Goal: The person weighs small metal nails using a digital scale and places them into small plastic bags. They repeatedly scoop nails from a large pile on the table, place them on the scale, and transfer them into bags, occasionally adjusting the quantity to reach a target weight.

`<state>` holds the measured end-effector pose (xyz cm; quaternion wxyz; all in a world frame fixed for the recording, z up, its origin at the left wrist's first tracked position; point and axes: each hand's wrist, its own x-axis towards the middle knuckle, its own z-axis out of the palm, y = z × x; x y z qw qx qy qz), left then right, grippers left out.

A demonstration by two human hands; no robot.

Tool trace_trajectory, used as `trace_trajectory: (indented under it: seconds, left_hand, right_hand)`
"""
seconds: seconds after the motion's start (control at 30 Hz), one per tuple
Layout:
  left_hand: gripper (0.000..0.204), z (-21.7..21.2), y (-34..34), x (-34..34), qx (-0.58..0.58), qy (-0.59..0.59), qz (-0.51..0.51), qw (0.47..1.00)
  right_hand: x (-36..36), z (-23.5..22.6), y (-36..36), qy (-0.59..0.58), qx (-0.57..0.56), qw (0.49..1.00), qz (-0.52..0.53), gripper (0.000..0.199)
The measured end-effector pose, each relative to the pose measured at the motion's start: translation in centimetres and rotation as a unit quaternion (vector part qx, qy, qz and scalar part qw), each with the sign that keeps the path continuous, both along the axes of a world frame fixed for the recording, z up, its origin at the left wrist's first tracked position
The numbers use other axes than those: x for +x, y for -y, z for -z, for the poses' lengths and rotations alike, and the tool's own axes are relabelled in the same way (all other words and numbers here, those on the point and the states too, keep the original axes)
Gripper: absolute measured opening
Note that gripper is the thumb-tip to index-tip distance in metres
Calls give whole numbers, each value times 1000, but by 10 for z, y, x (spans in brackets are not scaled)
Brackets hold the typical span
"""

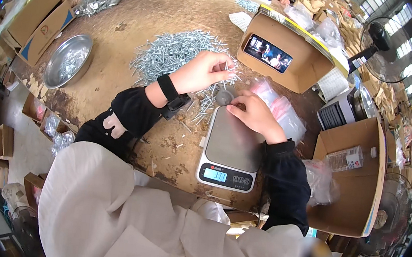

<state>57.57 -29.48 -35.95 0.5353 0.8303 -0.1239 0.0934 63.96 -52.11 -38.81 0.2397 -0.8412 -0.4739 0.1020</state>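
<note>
The left hand (203,71) is closed in a pinch with fingertips (229,69) curled together over the near edge of the loose heap of small silver steel screws (174,51). It appears to hold a few screws, but how many, and how firmly, cannot be told. The right hand (254,114) rests just beside it with fingers drawn together at the far edge of the flat steel-topped digital scale (232,141), touching a small round grey dish or cap (224,97). Whether anything is clamped between those fingers cannot be told.

Risks, as judged from this position:
- Screws pinched loosely in the left hand may drop short of the platform and scatter on the worn brown tabletop (127,18), where strays already lie beside the wrist.
- Right-hand pressure on the platform edge would falsify the reading on the display.
- The small clear plastic bags (282,109) just beyond the right hand are light and may slide under the platform or off the table edge.

Orientation: the screws in the heap lie flat and point every way, with no common long axis. The direction of those in the pinch is hidden by the fingers. The scale's long axis runs from the person outward, display end nearest the body.
</note>
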Motion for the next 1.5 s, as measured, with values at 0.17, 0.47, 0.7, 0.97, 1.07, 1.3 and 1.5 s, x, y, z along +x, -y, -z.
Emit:
trace_trajectory:
  seconds: [0.17,0.47,0.7,0.97,1.07,1.3,1.5]
  left_hand:
    - [18,-3,14,-8,-13,34,23,999]
    - [19,-9,58,-44,33,119,188,974]
    - [16,5,68,-53,92,101,216,967]
    - [23,6,69,-69,114,108,224,962]
    - [25,7,68,-76,144,152,205,956]
    - [19,8,73,-81,151,209,197,946]
    - [6,2,58,-80,59,217,66,972]
  right_hand:
    - [-10,-19,7,72,143,987,25,29]
    - [-85,-40,53,158,84,984,-14,31]
    - [-85,-34,72,123,139,982,-23,29]
    - [-87,-38,82,96,187,977,-40,27]
    - [-76,-37,96,86,230,969,6,21]
    - [-18,-20,135,101,242,949,173,12]
    - [-8,0,157,84,2,951,297,26]
